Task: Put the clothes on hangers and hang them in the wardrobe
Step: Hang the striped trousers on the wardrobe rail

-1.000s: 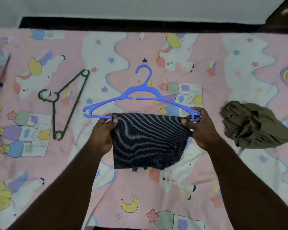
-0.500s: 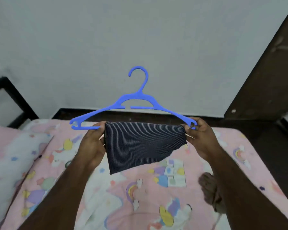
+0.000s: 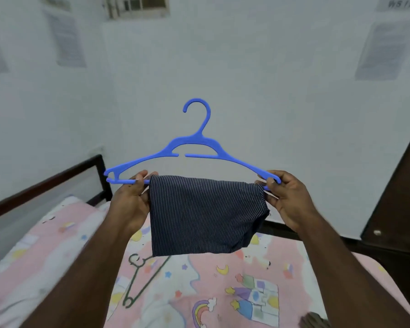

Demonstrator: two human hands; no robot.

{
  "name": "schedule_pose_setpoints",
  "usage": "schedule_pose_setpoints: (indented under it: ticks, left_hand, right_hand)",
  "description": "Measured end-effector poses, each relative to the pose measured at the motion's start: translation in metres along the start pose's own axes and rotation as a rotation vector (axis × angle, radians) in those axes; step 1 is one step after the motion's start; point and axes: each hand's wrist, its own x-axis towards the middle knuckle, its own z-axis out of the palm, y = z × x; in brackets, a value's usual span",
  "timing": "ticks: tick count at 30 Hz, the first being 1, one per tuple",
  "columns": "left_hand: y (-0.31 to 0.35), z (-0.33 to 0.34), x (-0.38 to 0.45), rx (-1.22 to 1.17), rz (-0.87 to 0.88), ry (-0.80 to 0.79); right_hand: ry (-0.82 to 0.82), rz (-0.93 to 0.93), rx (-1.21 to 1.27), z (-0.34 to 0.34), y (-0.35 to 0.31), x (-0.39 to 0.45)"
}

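Note:
A blue plastic hanger (image 3: 194, 147) is held upright in the air in front of the white wall, its hook pointing up. A dark navy pinstriped garment (image 3: 206, 218) hangs folded over its lower bar. My left hand (image 3: 130, 202) grips the bar at the garment's left edge. My right hand (image 3: 287, 197) grips the hanger's right end beside the garment's right edge. A green hanger (image 3: 142, 280) lies on the bed below. The edge of an olive garment (image 3: 314, 321) shows at the bottom right.
The bed (image 3: 223, 292) with a pink cartoon-print sheet lies below my arms. A dark bed frame (image 3: 57, 178) runs along the left. A dark wooden door or panel (image 3: 398, 197) stands at the right. Papers hang on the wall.
Both hands have lifted the blue hanger with the striped garment off the bed and up in front of the wall. The view has tilted upward.

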Motion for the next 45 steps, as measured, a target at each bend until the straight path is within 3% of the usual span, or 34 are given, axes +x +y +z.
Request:
schedule_pose_setpoints:
  ticks: [8,18,27,38,45]
  left_hand:
    - [0.046,-0.023,-0.089,-0.039,0.153,0.182]
    - [0.087,-0.105,-0.205,-0.137,0.293,0.422]
    - [0.115,-0.150,-0.299,-0.239,0.392,0.485]
    - [0.143,-0.213,-0.458,-0.312,0.487,0.604]
    - [0.189,-0.234,-0.562,-0.342,0.761,0.720]
  right_hand:
    - [-0.171,-0.036,0.044,0.029,-0.027,-0.024]
    - [-0.465,-0.058,0.017,0.130,-0.047,-0.063]
    - [-0.650,-0.088,0.102,0.205,-0.062,-0.124]
    - [-0.826,0.034,0.188,0.269,-0.067,-0.241]
    - [-0.977,0.154,0.278,0.325,-0.056,-0.299]
